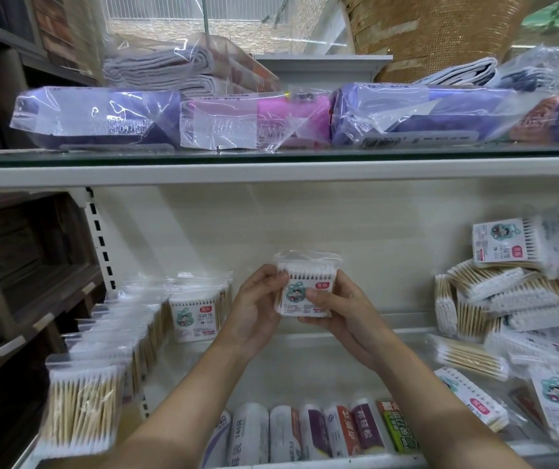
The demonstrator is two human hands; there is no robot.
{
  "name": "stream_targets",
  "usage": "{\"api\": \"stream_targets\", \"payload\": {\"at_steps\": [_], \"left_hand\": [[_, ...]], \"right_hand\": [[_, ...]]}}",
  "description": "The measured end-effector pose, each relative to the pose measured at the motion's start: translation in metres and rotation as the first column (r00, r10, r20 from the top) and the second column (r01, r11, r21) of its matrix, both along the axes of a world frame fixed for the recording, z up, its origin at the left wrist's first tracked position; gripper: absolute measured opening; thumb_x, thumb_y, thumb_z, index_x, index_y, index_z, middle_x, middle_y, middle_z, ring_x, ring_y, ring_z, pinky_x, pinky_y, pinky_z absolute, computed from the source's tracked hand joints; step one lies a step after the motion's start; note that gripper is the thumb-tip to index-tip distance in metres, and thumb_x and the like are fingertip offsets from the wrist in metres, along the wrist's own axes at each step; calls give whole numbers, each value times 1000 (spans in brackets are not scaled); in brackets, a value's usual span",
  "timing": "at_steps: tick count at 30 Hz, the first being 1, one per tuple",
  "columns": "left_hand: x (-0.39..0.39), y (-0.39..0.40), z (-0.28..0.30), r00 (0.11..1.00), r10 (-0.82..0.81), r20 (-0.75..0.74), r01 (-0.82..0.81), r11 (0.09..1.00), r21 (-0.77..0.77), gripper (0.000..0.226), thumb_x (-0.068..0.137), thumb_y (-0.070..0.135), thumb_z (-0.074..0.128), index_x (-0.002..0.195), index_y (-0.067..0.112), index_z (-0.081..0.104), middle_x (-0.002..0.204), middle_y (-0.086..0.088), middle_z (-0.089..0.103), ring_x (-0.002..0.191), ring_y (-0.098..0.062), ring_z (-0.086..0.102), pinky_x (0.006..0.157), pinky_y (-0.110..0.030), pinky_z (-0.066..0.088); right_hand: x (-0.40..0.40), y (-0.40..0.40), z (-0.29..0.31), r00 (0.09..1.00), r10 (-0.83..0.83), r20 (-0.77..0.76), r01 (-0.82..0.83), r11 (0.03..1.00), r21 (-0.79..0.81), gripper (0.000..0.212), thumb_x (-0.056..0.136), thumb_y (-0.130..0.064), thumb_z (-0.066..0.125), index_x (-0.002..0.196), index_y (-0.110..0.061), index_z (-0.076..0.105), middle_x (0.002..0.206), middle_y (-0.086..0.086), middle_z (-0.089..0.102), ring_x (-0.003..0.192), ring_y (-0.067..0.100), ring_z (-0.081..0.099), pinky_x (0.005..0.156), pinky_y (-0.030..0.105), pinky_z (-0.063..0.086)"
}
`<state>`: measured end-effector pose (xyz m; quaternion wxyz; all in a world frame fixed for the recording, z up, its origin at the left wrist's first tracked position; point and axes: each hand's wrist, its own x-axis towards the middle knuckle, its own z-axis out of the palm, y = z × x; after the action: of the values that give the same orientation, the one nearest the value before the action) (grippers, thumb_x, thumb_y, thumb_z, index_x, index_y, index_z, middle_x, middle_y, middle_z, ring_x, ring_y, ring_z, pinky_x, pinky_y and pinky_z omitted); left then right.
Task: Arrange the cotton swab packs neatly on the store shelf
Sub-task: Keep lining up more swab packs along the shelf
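Spanning the whole width, the white metal store shelf [308, 336] carries everything that matters for this move. On its left part stands a tidy row of clear plastic packs of wooden cotton swabs [125, 319], upright and one behind another, and it runs from the near corner toward the back wall. On the right part lies a loose heap of the same packs [514, 306], tilted and crossing each other. Between the two, raised above the shelf, is one clear pack with a cartoon label [306, 289], upright, with the white tips on top. The left hand [254, 306] pinches its left edge and the right hand [342, 309] grips its right side and lower corner, the thumb on the label. The tidy row is to the left of the held pack, so I judge that the left hand is nearer to the free place beside it.
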<state>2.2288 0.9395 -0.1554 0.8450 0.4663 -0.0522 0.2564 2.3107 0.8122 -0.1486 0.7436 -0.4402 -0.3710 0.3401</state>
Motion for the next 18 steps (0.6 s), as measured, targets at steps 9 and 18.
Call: {"api": "stream_targets", "payload": {"at_steps": [9, 18], "left_hand": [[-1, -2, 2, 1000, -17, 8, 18, 999, -50, 47, 57, 21, 87, 91, 14, 55, 94, -10, 65, 88, -25, 64, 68, -36, 55], [-3, -10, 9, 989, 49, -136, -61, 994, -87, 65, 79, 26, 59, 131, -10, 42, 108, -22, 62, 87, -27, 67, 67, -33, 57]], "right_hand": [[3, 1, -2, 999, 10, -42, -11, 1000, -29, 42, 63, -8, 55, 105, -6, 48, 90, 11, 67, 78, 24, 68, 57, 32, 55], [0, -1, 0, 999, -48, 10, 49, 994, -95, 43, 74, -37, 61, 102, -5, 57, 74, 8, 62, 54, 14, 56, 47, 21, 44]]}}
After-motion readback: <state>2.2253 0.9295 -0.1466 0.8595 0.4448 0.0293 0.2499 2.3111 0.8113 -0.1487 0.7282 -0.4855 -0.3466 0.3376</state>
